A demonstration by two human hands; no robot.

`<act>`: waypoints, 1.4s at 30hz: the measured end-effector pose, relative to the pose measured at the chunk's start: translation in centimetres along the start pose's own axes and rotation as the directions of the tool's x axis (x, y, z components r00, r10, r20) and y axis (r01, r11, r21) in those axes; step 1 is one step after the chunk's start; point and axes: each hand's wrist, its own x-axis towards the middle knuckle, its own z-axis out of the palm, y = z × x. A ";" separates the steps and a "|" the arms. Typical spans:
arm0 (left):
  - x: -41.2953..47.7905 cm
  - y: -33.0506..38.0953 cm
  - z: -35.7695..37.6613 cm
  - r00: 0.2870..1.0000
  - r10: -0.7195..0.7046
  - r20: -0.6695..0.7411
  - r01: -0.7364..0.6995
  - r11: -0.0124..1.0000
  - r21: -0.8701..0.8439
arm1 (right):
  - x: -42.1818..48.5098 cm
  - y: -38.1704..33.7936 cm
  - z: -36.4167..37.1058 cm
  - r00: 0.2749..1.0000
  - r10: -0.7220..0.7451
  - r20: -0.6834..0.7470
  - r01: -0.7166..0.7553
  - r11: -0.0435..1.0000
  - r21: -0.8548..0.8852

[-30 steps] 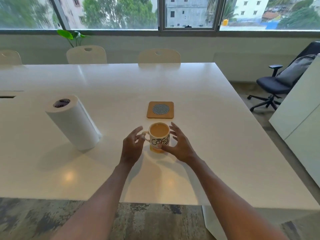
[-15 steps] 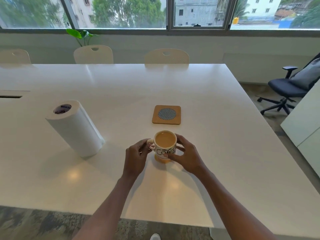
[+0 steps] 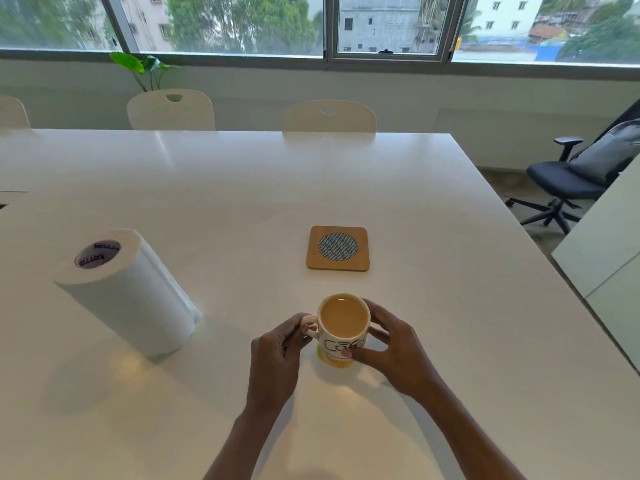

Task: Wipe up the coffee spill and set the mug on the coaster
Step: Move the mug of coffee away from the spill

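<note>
A white mug (image 3: pixel 341 344) with black lettering and a yellow base stands on the white table (image 3: pixel 450 306), filled with light brown coffee. My left hand (image 3: pixel 280 355) pinches the mug's handle on its left side. My right hand (image 3: pixel 394 355) wraps the mug's right side, fingertips on its wall. A square wooden coaster (image 3: pixel 338 248) with a round mesh centre lies just beyond the mug, bare. A roll of paper towel (image 3: pixel 128 292) stands to the left. I cannot make out any spill on the table.
White chairs (image 3: pixel 329 116) line the table's far edge under a window, with a plant (image 3: pixel 143 65) behind them. A black office chair (image 3: pixel 571 181) and a white cabinet (image 3: pixel 609 244) stand off the table's right side.
Both hands closed in from either side of the mug and now grip it, left on the handle, right on the wall. The view has shifted closer and lower.
</note>
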 end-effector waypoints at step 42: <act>13.2 -5.3 -7.9 0.981 0.002 -0.192 0.010 0.998 0.061 | 15.9 -2.8 9.5 0.994 -0.103 0.047 0.102 0.994 0.024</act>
